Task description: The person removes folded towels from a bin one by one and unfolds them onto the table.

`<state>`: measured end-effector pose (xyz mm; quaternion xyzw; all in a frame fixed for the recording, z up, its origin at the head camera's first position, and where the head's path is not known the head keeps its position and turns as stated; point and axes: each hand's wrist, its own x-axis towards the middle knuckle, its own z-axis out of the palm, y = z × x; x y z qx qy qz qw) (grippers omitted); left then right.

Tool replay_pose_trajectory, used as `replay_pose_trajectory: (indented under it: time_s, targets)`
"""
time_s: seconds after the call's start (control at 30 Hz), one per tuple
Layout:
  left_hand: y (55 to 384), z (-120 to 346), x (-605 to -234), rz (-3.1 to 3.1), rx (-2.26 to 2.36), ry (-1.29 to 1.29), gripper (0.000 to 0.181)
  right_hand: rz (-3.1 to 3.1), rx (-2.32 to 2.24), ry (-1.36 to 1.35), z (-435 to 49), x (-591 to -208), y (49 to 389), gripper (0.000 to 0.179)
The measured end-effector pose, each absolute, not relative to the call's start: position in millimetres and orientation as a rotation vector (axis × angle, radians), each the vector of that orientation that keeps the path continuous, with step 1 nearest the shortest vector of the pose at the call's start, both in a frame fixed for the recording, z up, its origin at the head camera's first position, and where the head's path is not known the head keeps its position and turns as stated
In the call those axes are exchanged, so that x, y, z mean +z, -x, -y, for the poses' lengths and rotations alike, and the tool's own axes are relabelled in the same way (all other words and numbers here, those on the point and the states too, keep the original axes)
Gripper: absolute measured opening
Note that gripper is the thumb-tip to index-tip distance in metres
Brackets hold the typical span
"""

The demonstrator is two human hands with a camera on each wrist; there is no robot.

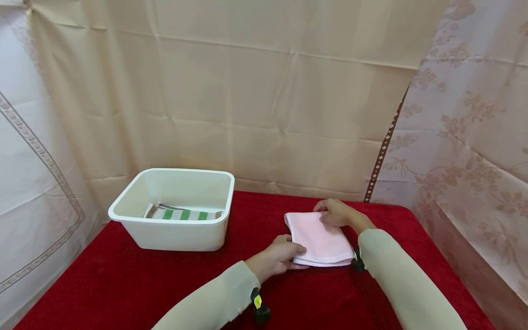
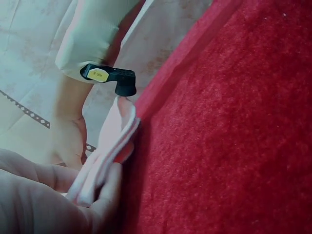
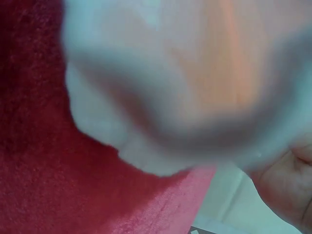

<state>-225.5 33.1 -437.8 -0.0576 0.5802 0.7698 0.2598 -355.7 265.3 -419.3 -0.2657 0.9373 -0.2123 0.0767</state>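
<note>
A folded pink cloth [image 1: 319,238] with pale edges lies at the right of the red-covered table, between both hands. My left hand [image 1: 280,256] pinches its near left corner, thumb on top and fingers underneath. Its stacked layers show edge-on in the left wrist view, where the cloth [image 2: 109,141] is tilted up off the table. At the far right edge, my right hand [image 1: 336,213] holds the cloth between thumb and bent fingers. In the right wrist view the blurred cloth [image 3: 146,97] covers most of the picture, with part of the right hand [image 3: 287,190] at the lower right.
To the left stands a white plastic basin [image 1: 177,236], holding a cloth with green, white and brown stripes [image 1: 185,215]. Red plush fabric [image 1: 136,284] covers the table. Beige curtains [image 1: 247,101] hang behind it, with patterned ones at both sides.
</note>
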Motion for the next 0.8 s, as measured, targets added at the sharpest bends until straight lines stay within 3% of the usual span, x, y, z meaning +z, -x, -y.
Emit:
replay_pose_trajectory:
  time_s: [0.27,0.67,0.8]
  targets:
    - [231.0,-22.4,-429.6,-1.594,2.168,0.216,0.044,-2.780,-0.698,0.802,-274.1,-407.7,351.7,0.019]
    - [249.5,7.8,-429.3,-1.743,2.120,0.260,0.020,-2.505,-0.933,0.715,-290.3,-407.1,331.4,0.023]
    - [245.2,8.0,-432.8,-1.745,2.109,0.273,0.022,-2.487,-0.936,0.720,-289.3,-414.1,328.5,0.024]
